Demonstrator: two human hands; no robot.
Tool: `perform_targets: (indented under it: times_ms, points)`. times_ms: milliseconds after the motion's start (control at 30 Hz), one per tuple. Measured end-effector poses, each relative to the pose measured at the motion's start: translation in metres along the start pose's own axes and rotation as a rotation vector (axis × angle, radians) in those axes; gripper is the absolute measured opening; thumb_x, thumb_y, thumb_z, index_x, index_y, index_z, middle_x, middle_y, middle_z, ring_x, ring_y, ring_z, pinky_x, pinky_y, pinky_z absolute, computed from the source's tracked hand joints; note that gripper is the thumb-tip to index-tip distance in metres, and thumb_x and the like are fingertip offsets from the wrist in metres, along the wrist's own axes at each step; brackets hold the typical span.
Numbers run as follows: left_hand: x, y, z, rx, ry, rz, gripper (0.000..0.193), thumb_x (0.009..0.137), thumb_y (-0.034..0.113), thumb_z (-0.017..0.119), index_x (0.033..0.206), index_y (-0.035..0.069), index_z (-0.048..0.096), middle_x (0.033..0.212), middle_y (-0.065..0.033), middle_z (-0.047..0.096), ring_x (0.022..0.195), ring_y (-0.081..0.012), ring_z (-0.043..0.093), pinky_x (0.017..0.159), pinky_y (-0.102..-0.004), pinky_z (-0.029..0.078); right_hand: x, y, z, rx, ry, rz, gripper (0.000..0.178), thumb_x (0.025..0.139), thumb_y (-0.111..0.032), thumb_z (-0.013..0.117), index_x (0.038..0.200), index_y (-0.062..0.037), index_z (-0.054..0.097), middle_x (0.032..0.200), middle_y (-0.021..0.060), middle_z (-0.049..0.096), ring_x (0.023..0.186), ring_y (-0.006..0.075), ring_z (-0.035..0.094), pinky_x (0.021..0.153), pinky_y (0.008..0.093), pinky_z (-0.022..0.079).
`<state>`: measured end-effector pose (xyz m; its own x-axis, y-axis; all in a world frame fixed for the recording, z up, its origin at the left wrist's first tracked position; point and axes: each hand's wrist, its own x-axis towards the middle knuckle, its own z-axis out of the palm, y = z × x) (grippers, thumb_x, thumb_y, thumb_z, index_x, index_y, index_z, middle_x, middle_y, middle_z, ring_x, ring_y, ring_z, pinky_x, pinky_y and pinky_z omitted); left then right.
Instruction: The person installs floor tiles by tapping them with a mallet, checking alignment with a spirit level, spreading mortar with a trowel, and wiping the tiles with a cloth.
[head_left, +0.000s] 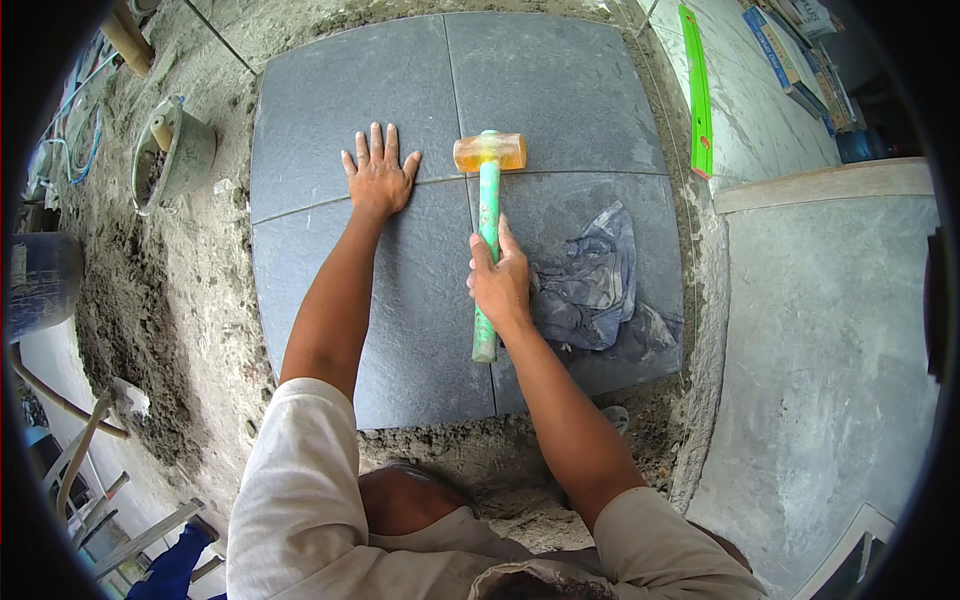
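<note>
Several large dark grey tiles (350,100) lie edge to edge before me, with thin joints crossing near the middle. My left hand (380,180) rests flat with fingers spread on the left tiles, across the joint between the far and near ones. In my right hand (500,280) is a rubber mallet (488,205) with a translucent amber head and a green handle. Its head is over the far right tile, beside the crossing of the joints; whether it touches the tile I cannot tell. A crumpled grey-blue cloth (590,290) lies on the near right tile beside my right hand.
A bucket (185,155) with a tool handle in it stands on the sandy ground at left. A bright green level (696,95) lies on pale tiles at far right. A taut string runs along the right edge. A grey concrete slab (810,330) borders the right.
</note>
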<state>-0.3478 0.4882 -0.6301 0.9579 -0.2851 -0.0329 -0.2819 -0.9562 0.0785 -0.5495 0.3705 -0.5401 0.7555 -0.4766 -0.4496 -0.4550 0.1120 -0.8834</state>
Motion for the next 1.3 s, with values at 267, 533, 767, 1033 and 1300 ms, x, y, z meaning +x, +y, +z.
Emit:
perform_targets:
  times_ms: [267, 533, 767, 1033, 1300]
  points:
    - [0.003, 0.006, -0.001, 0.011, -0.007, -0.002, 0.074, 0.099, 0.062, 0.025, 0.157, 0.017, 0.019, 0.164, -0.0091, 0.015, 0.151, -0.0333, 0.01, 0.12, -0.0565, 0.007, 0.009, -0.007, -0.022, -0.04, -0.129, 0.062, 0.062, 0.096, -0.022, 0.059, 0.15, -0.004, 0.035, 0.067, 0.0044, 0.055, 0.049, 0.0126, 0.054, 0.045, 0.0292, 0.047]
    - [0.004, 0.008, 0.001, 0.005, -0.006, 0.007, 0.074, 0.099, 0.064, 0.025, 0.157, 0.018, 0.018, 0.164, -0.0087, 0.015, 0.151, -0.0333, 0.01, 0.12, -0.0573, 0.007, 0.015, 0.003, -0.026, -0.213, -0.176, 0.074, 0.062, 0.095, -0.026, 0.06, 0.148, -0.0021, 0.038, 0.069, 0.0097, 0.063, 0.052, 0.0152, 0.06, 0.053, 0.0319, 0.051]
    - [0.002, 0.01, -0.007, 0.038, -0.025, 0.045, 0.07, 0.1, 0.061, 0.026, 0.157, 0.021, 0.018, 0.164, -0.0097, 0.014, 0.151, -0.0341, 0.01, 0.119, -0.059, 0.008, -0.014, -0.056, -0.127, -0.169, -0.032, -0.125, 0.06, 0.095, -0.024, 0.061, 0.149, -0.0063, 0.038, 0.073, 0.0038, 0.057, 0.051, 0.0094, 0.054, 0.046, 0.0269, 0.047]
    - [-0.04, 0.069, -0.004, 0.034, 0.0, 0.638, 0.077, 0.096, 0.061, 0.038, 0.155, 0.014, 0.024, 0.162, -0.0108, 0.02, 0.15, -0.0317, 0.016, 0.119, -0.0567, 0.012, -0.115, -0.048, -0.323, -0.511, 0.001, 0.021, 0.058, 0.098, -0.021, 0.059, 0.149, -0.0047, 0.038, 0.079, 0.0045, 0.058, 0.061, 0.0116, 0.057, 0.055, 0.0286, 0.049]
    - [-0.061, 0.168, 0.007, 0.029, -0.028, 0.651, 0.086, 0.095, 0.065, 0.038, 0.155, 0.006, 0.02, 0.162, -0.0138, 0.018, 0.15, -0.034, 0.014, 0.121, -0.0513, 0.012, -0.11, 0.054, -0.353, -0.961, 0.283, -0.403, 0.064, 0.089, -0.015, 0.064, 0.149, -0.0172, 0.042, 0.089, 0.0166, 0.059, 0.076, 0.0357, 0.062, 0.069, 0.0459, 0.052]
